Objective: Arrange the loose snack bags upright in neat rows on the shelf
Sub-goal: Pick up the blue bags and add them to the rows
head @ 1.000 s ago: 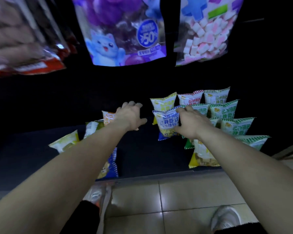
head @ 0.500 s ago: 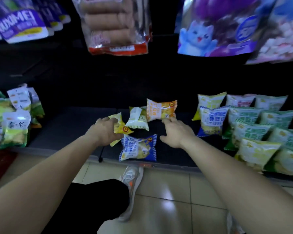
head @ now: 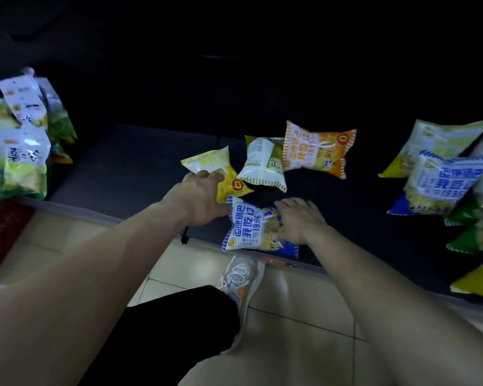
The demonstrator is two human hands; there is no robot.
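Several loose snack bags lie flat on the dark low shelf [head: 134,157]: a yellow bag [head: 221,165], a green-and-white bag [head: 262,162], an orange bag [head: 315,149] and a blue bag [head: 247,229] at the shelf's front edge. My left hand [head: 200,200] lies over the yellow bag's near corner with its fingers curled round it. My right hand [head: 299,218] grips the right end of the blue bag, thumb under its edge and fingers over the top.
Upright rows of blue, yellow and green bags [head: 444,179] fill the shelf's right side. More green-and-white bags [head: 20,157] stand at the far left. Below the shelf's pale front lip [head: 95,215] are floor tiles, my knee and a shoe [head: 240,277].
The view dropped closer to the shelf. My right hand moved from beside the blue bag onto its right end and took hold. My left hand stays on the yellow bag.
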